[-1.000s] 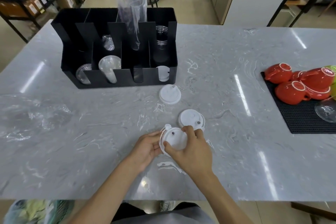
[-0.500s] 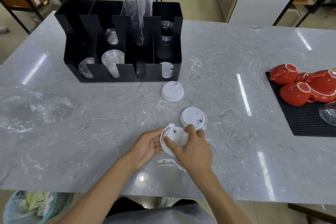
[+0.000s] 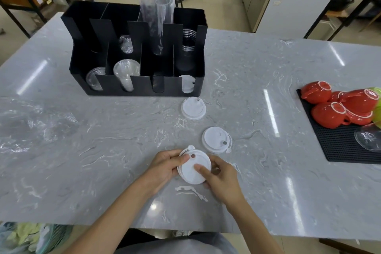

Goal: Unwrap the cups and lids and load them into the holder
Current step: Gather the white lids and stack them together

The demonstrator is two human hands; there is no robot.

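We have a small stack of white lids [image 3: 193, 168] held between both hands just above the near edge of the counter [image 3: 257, 192], well short of the black holder [image 3: 136, 51] at the far left. Our left hand [image 3: 165, 166] curls round the stack's left rim with the thumb lying over its top edge, and our right hand [image 3: 221, 177] cups the right side, its thumb pressed flat on the top face; so both sets of fingers are closed on the lids, not wide and not clenched. These look like thin moulded plastic, so we judge them very light, a little springy, and smooth enough to slide over one another if we squeeze only the top one. The rim is the stiffest part and the best place to take hold, with fingers on opposite edges so the nested pieces stay aligned; pressing on the domed middle would likely flex it. The small plug tab sticking out at the upper left of the stack looks easy to snag or bend, so we would keep clear of it. Two more loose lids lie on the counter, one just beyond our right hand [image 3: 215, 140] and one nearer the holder [image 3: 193, 108], whose front right slot already shows a white lid [image 3: 187, 83]. Clear cups [image 3: 126, 73] stand in other slots, and a tall clear wrapper [image 3: 157, 18] stands out of a rear compartment. Crumpled wrap [image 3: 26, 128] lies at the far left.
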